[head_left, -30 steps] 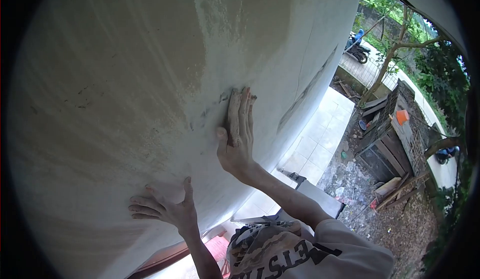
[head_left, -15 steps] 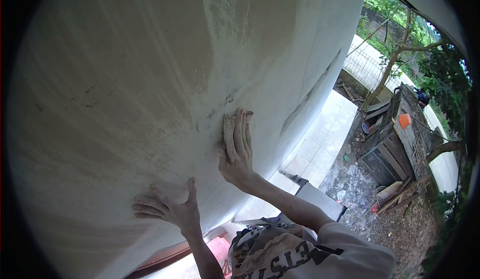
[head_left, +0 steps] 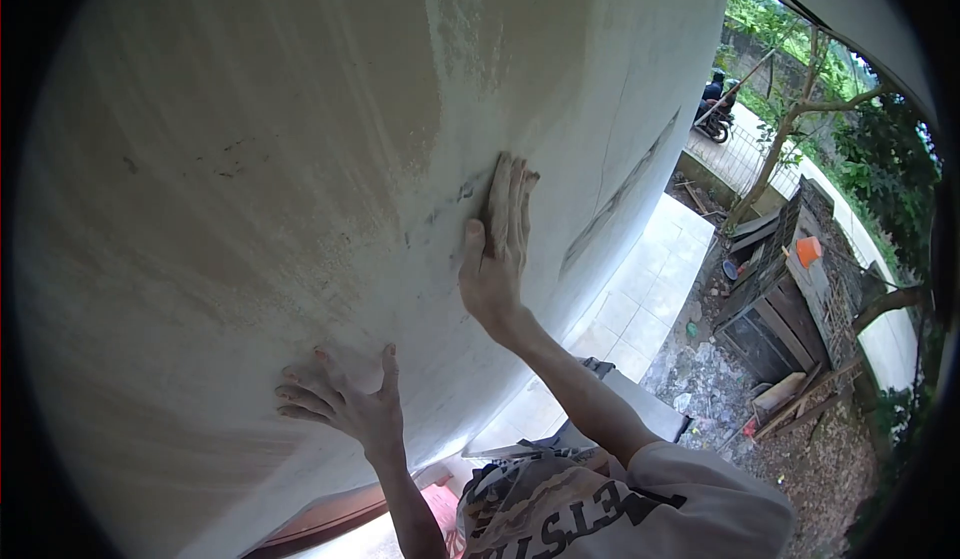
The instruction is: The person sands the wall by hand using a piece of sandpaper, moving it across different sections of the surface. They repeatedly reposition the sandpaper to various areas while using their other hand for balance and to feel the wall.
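Observation:
My right hand (head_left: 492, 279) presses a piece of sandpaper, seemingly folded, against the pale wall (head_left: 440, 299). The fingers point up and cover most of it, so only slivers of its edge show beside them. Dark smudges mark the wall just left of these fingers. Lower and to the left, my left hand (head_left: 350, 409) rests on the same wall with its fingers spread and thumb raised, holding nothing. Around both hands the surface is patchy, with brownish streaks and whiter areas. A long crack runs down the wall to the right.
Beyond the wall's right edge lies a tiled ledge (head_left: 640, 299). Past it stands a weathered wooden shed (head_left: 775, 319) with an orange bucket (head_left: 808, 251) on top. A tree (head_left: 775, 154) rises behind, and a motorbike (head_left: 716, 124) is on the path. Rubble covers the ground.
My right hand has slid up and slightly right along the wall with the sandpaper, which is now more hidden. My left hand has stayed nearly still. A motorbike has come into view.

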Demonstrator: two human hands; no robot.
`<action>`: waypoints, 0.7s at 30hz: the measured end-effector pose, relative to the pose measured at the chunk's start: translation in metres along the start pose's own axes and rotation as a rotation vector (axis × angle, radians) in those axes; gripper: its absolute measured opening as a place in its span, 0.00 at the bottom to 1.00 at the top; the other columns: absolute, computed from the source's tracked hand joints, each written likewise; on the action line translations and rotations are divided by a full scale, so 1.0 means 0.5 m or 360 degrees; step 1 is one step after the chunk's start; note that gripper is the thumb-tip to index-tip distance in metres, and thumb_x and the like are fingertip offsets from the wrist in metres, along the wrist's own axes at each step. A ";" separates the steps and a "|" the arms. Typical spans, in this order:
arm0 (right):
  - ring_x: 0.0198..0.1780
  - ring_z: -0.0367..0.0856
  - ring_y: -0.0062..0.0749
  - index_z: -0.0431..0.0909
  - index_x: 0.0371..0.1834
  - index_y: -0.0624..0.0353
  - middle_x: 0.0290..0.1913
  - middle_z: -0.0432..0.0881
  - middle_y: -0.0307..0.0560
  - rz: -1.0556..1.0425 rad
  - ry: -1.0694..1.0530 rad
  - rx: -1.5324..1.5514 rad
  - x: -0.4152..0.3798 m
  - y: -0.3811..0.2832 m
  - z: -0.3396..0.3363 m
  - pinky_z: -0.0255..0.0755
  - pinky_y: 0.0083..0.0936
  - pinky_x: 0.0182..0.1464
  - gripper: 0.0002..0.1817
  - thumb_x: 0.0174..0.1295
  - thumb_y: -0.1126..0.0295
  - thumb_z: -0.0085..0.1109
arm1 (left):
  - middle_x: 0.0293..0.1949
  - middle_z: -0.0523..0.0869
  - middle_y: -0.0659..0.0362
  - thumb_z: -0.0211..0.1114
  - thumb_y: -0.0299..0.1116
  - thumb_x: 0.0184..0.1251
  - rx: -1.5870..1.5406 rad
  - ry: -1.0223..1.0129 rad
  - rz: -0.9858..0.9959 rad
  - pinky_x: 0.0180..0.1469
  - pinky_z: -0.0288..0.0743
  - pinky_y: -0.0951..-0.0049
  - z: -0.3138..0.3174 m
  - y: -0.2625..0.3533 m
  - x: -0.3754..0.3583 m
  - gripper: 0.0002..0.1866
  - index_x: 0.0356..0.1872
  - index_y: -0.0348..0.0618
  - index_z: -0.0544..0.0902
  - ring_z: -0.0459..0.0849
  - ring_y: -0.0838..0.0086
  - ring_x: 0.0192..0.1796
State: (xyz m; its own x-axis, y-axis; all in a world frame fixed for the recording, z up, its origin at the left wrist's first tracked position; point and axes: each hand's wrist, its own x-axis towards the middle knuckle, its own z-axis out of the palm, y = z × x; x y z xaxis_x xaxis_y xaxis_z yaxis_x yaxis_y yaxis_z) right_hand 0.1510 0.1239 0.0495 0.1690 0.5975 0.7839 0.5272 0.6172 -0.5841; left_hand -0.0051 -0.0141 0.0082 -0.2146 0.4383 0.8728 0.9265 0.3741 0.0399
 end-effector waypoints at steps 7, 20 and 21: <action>0.69 0.39 0.54 0.46 0.67 0.63 0.68 0.44 0.61 0.0075 0.0173 0.0140 0.149 0.046 -0.038 0.40 0.44 0.68 0.26 0.67 0.64 0.30 | 0.68 0.43 0.46 0.63 0.59 0.47 0.0025 -0.0052 0.0085 0.65 0.33 0.42 0.004 -0.023 -0.018 0.45 0.65 0.49 0.56 0.36 0.50 0.70; 0.69 0.32 0.60 0.47 0.66 0.65 0.69 0.39 0.62 -0.0294 -0.0271 0.0182 -0.180 -0.014 0.057 0.32 0.54 0.66 0.29 0.67 0.59 0.32 | 0.68 0.45 0.48 0.64 0.55 0.50 -0.0015 -0.0144 0.0041 0.66 0.34 0.44 0.000 -0.027 -0.049 0.43 0.65 0.48 0.56 0.38 0.50 0.70; 0.69 0.34 0.58 0.47 0.66 0.66 0.69 0.39 0.64 -0.0321 -0.0233 0.0083 -0.148 -0.016 0.045 0.34 0.52 0.66 0.29 0.67 0.58 0.31 | 0.68 0.45 0.48 0.64 0.55 0.50 -0.0005 -0.0160 0.0041 0.66 0.34 0.44 -0.002 -0.033 -0.052 0.43 0.65 0.48 0.56 0.38 0.51 0.70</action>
State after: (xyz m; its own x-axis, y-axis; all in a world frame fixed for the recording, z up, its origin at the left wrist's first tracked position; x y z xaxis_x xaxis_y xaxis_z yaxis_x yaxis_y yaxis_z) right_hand 0.1154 0.0864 -0.0086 -0.0594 0.5251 0.8490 0.4935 0.7547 -0.4322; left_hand -0.0143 -0.0325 -0.0148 -0.2205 0.5274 0.8205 0.9330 0.3593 0.0198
